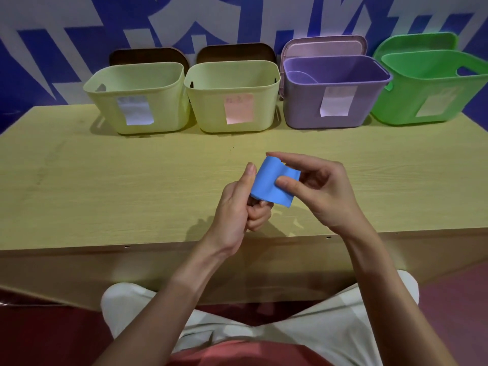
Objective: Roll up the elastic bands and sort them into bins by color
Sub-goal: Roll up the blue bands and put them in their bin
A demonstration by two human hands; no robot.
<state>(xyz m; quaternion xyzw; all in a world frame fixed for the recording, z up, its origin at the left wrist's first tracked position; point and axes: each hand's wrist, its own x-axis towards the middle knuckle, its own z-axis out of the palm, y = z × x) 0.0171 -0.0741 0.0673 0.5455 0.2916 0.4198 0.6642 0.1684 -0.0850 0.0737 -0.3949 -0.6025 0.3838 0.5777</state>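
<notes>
The right hand (320,188) is pinching the blue elastic band (273,182) between thumb and forefinger at its upper right edge, remaining fingers loosely curled. The left hand (241,204) is gripping the band's lower left end, thumb extended along its edge, fingers curled beneath. The band is being held at frame centre, above the wooden table (105,180). It appears thin, soft and light, sagging between grips; likely stretchy and prone to unrolling, so edges should be held firmly. Four bins are standing along the upper frame: two pale yellow bins (137,101), a purple bin (332,101), a green bin (427,96).
</notes>
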